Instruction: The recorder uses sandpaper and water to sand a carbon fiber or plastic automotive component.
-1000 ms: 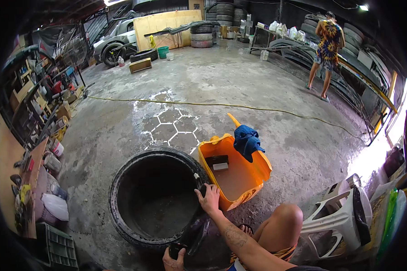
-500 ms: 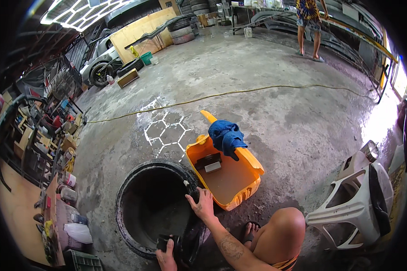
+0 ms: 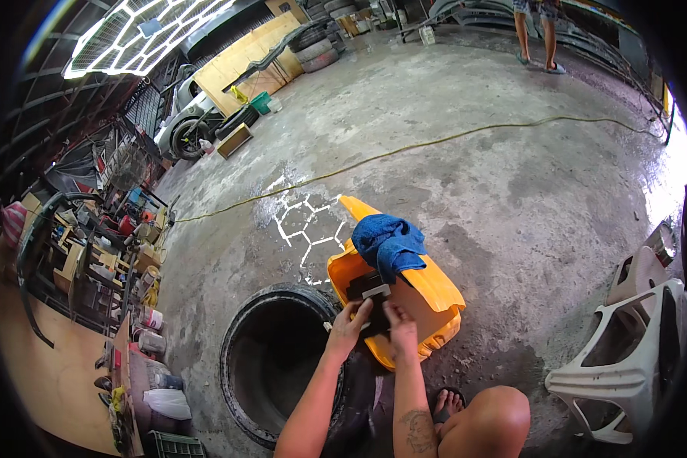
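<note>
Both my hands are over a cut-open yellow-orange plastic container [image 3: 437, 293], which had murky water in it half a second ago. Closed fingers of my left hand [image 3: 349, 327] grip a thin black piece [image 3: 375, 313], perhaps sandpaper. My right hand [image 3: 401, 327] has its fingers bent at the same piece's other side. Just beyond the fingertips is a small pale grey block [image 3: 375, 291] against something dark inside the container. A crumpled blue cloth [image 3: 389, 243] hangs over the container's upper edge. Left of my forearms stands a round, hollow black tyre-like ring [image 3: 235, 336].
A white plastic stool [image 3: 618, 374] lies tipped on the right. Along the left are cluttered tools, tins and a wooden board [image 3: 53, 366]. A yellow cord [image 3: 435, 141] crosses the wet concrete floor. Far off, another person's legs [image 3: 538, 38] show near car parts.
My left hand has come up from the ring's near side to the container. My right hand has left the ring's edge and joined it there. The view has shifted slightly.
</note>
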A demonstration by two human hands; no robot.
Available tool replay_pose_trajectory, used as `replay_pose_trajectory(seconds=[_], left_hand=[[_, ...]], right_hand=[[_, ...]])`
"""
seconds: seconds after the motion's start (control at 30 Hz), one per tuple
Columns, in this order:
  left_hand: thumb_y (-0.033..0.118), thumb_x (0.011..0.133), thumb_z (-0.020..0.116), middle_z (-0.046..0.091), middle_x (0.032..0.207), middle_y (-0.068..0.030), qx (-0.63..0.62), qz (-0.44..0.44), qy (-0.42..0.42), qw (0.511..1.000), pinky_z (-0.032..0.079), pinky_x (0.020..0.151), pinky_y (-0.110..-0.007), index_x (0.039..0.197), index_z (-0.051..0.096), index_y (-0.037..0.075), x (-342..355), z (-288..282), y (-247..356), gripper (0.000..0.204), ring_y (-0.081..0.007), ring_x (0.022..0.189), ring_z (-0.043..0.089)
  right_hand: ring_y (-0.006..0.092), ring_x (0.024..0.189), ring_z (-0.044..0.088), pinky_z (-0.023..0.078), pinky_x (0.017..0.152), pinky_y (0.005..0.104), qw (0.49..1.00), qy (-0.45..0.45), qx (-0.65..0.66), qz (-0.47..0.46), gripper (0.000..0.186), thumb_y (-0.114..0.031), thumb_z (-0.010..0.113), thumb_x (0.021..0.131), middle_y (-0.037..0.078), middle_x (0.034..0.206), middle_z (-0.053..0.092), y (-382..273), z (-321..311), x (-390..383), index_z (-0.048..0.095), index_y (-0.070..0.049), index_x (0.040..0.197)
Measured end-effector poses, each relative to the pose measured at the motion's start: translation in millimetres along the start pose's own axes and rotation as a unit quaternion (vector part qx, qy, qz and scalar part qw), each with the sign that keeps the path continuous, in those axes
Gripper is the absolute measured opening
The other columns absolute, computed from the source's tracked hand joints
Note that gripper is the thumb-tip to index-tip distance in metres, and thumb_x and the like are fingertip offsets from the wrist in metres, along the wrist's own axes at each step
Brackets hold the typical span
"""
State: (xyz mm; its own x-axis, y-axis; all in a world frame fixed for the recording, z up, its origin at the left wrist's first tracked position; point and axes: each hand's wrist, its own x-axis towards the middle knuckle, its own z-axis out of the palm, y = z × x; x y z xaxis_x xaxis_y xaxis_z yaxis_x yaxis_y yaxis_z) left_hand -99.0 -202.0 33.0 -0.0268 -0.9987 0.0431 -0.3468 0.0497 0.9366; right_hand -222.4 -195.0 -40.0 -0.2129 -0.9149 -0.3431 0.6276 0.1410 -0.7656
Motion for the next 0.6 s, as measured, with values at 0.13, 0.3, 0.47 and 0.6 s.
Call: replay_pose_trajectory(seconds=[0.13,0.3,0.47,0.6], left_hand=[[0.027,0.093,0.077,0.062,0.116,-0.0241,0.277,0.087,0.026,0.957,0.054,0.091,-0.043,0.123,0.063,-0.006,39.9,-12.3,-57.6,0.046,-0.0414,0.106,0.064],[0.012,0.091,0.076,0.063,0.106,-0.0191,0.228,0.137,0.040,0.963,0.055,0.085,-0.042,0.116,0.064,0.000,42.3,16.4,-72.2,0.030,-0.0381,0.100,0.065],[0.014,0.097,0.074,0.067,0.106,-0.0145,0.168,0.090,0.048,0.980,0.057,0.082,-0.034,0.118,0.068,-0.001,39.2,10.6,-68.4,0.026,-0.0243,0.097,0.072],[0.009,0.095,0.069,0.066,0.103,-0.0175,0.176,0.091,0.058,0.978,0.057,0.080,-0.039,0.112,0.069,-0.002,88.6,11.8,-91.5,0.020,-0.0318,0.087,0.070]], right_hand=[[0.0189,0.120,0.062,0.045,0.108,0.0336,0.983,0.120,0.020,-0.134,0.032,-0.015,0.068,0.103,0.006,0.128,0.069,13.9,-3.8,17.8,0.066,-0.002,0.132],[0.0206,0.131,0.056,0.041,0.113,0.0346,0.983,0.138,0.063,-0.100,0.046,-0.018,0.069,0.103,0.006,0.143,0.060,-16.9,-15.6,27.8,0.056,-0.001,0.144],[0.0164,0.124,0.060,0.043,0.109,0.0316,0.979,0.135,0.137,-0.065,0.046,-0.019,0.071,0.102,0.005,0.136,0.065,-6.1,-24.5,37.1,0.057,-0.002,0.143],[0.0190,0.119,0.063,0.046,0.104,0.0340,0.901,0.159,-0.281,-0.290,0.040,-0.013,0.071,0.102,0.009,0.127,0.069,28.9,-47.5,51.8,0.057,-0.001,0.137]])
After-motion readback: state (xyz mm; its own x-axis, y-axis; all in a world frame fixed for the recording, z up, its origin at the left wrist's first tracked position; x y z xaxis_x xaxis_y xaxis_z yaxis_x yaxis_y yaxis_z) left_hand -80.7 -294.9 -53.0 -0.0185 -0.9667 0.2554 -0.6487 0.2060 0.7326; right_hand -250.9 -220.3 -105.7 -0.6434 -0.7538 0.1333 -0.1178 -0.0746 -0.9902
